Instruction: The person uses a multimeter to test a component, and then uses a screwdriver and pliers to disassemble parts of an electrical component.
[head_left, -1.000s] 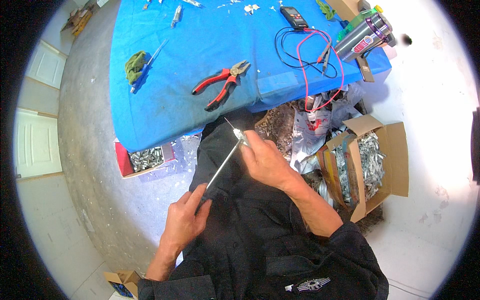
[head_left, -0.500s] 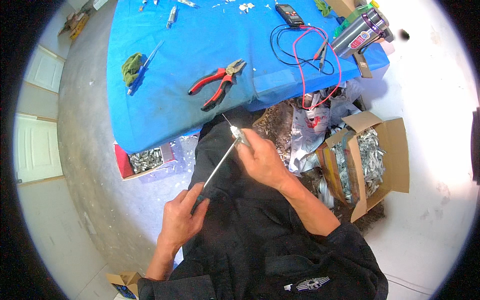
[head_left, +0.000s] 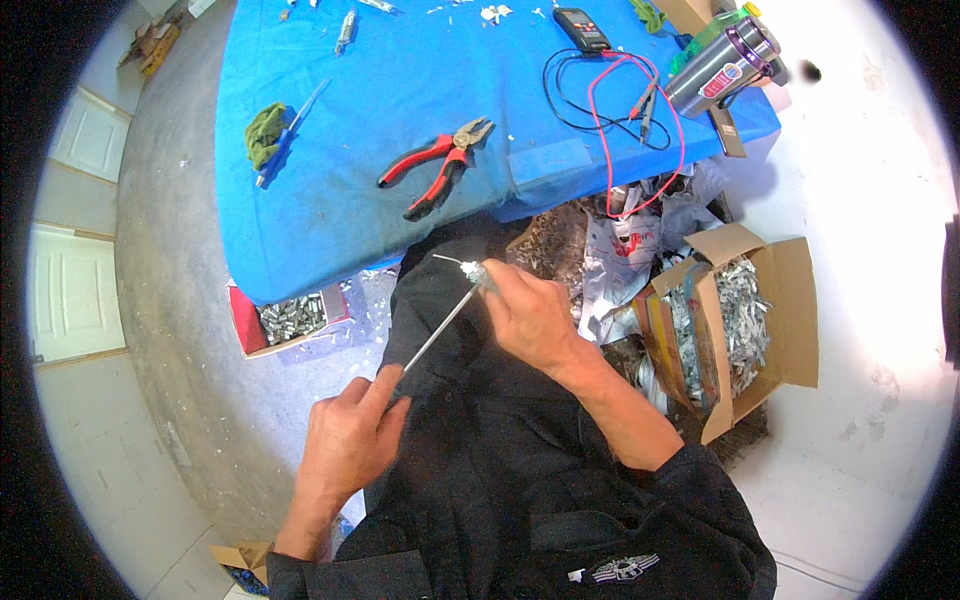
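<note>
My left hand (head_left: 352, 432) is closed around the handle of a screwdriver, most of which its fingers hide. The screwdriver's long metal shaft (head_left: 440, 330) slants up and to the right, its tip meeting a small whitish-grey part (head_left: 474, 272) with a thin wire (head_left: 447, 259) sticking out to the left. That part is pinched between the thumb and fingers of my right hand (head_left: 532, 312), which covers much of it. Both hands are over my dark-clothed lap. Beyond them, red-and-black pliers (head_left: 440, 168) lie on the blue-covered table (head_left: 330, 215) with jaws toward the upper right.
A multimeter (head_left: 580, 30) with red and black leads, and a steel flask (head_left: 722, 68), occupy the table's right. At left lie a green cloth (head_left: 265, 135) and a blue-handled tool (head_left: 290, 135). Below, a carton (head_left: 800, 310) holds silvery scraps; a red box (head_left: 240, 318) holds metal pieces.
My right hand has turned the small part, so its wire now points left rather than up and left. My left hand has shifted slightly left and down with the screwdriver.
</note>
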